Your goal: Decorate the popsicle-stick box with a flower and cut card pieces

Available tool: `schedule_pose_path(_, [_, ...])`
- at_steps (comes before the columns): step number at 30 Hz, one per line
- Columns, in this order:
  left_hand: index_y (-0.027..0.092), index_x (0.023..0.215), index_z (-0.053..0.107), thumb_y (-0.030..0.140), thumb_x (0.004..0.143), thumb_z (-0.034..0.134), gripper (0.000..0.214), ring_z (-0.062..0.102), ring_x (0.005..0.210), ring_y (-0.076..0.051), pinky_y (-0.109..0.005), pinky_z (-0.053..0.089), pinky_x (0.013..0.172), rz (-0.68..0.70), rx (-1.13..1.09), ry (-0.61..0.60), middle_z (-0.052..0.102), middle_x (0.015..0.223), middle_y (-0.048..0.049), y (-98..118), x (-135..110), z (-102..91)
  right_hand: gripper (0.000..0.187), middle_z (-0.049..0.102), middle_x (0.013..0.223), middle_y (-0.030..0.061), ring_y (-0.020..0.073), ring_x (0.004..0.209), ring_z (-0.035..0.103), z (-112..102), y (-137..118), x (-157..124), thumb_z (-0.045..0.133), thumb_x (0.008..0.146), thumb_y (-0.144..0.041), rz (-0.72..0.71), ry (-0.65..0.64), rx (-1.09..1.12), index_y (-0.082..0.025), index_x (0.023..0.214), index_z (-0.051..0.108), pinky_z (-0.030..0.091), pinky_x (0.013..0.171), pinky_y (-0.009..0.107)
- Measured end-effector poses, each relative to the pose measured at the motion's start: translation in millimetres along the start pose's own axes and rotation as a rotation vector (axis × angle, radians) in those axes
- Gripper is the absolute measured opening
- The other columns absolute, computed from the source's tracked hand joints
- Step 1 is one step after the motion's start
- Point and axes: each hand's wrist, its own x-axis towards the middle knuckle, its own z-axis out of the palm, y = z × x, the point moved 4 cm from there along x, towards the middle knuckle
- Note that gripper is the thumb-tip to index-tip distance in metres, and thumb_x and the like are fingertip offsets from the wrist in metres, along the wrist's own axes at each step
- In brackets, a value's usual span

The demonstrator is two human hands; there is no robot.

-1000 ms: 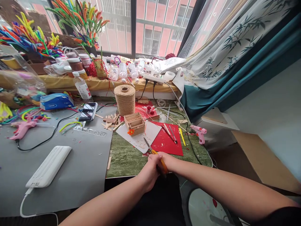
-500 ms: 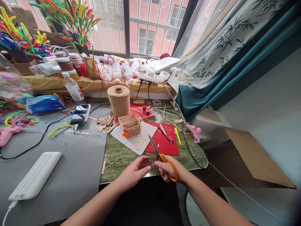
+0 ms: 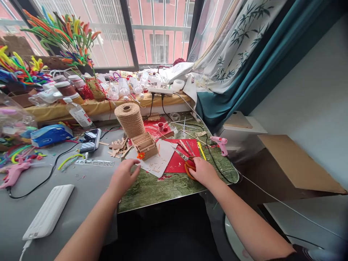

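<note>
My right hand (image 3: 203, 171) rests at the near edge of a red paper sheet (image 3: 176, 166), its fingers closed over the orange handles of a pair of scissors (image 3: 187, 165). The blades lie flat on the red sheet and point away to the left. My left hand (image 3: 123, 177) hovers open with loosely curled fingers, holding nothing. It is just short of a white paper sheet (image 3: 161, 159) and of a small wooden stick box (image 3: 145, 145) with an orange flower (image 3: 140, 156) on its front.
A big spool of jute twine (image 3: 129, 119) stands behind the box, beside loose wooden sticks (image 3: 117, 148). A pink glue gun (image 3: 220, 143) and its cord lie right. A phone (image 3: 90, 140), ruler (image 3: 94, 163) and white power bank (image 3: 49, 212) lie left. Bottles and pipe cleaners crowd the sill.
My hands were together at the table's near edge with the scissors raised. They have parted: the right brought the scissors down onto the red sheet, the left moved left and forward toward the box.
</note>
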Motion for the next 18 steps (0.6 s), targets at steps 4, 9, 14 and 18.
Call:
schedule_pose_path(4, [0.023,0.109,0.066,0.036,0.098,0.053,0.022,0.065,0.111,-0.028,-0.044,0.048,0.101,0.145,0.066,-0.028,0.072,0.115,-0.0096,16,-10,29.3,0.03,0.068,0.117,0.0163,0.0292,0.116,0.063,2,3,1,0.062,0.095,-0.032,-0.096,0.045,0.052,-0.015,0.119,0.062,0.045,0.1,0.037])
schedule_pose_path(9, [0.022,0.115,0.065,0.033,0.097,0.054,0.023,0.062,0.117,-0.03,-0.047,0.044,0.107,0.104,0.103,0.056,0.071,0.123,-0.0104,10,-13,38.0,0.034,0.068,0.12,0.0136,0.0271,0.114,0.063,5,10,1,0.067,0.091,-0.033,-0.023,0.035,0.179,-0.017,0.12,0.061,0.048,0.098,0.036])
schedule_pose_path(14, [0.022,0.117,0.064,0.034,0.095,0.054,0.027,0.061,0.12,-0.031,-0.048,0.044,0.108,0.017,0.092,0.069,0.069,0.126,-0.0115,-1,-12,40.3,0.037,0.067,0.121,0.0123,0.0269,0.116,0.062,12,13,-1,0.069,0.088,-0.03,-0.012,0.095,0.224,-0.018,0.123,0.06,0.046,0.103,0.038])
schedule_pose_path(18, [0.022,0.117,0.064,0.035,0.095,0.054,0.028,0.06,0.122,-0.032,-0.048,0.044,0.107,0.002,0.098,0.036,0.07,0.126,-0.0117,-3,-11,43.7,0.031,0.065,0.119,0.0144,0.0286,0.114,0.06,12,11,-8,0.064,0.091,-0.028,-0.061,0.212,0.238,-0.016,0.12,0.061,0.047,0.103,0.041])
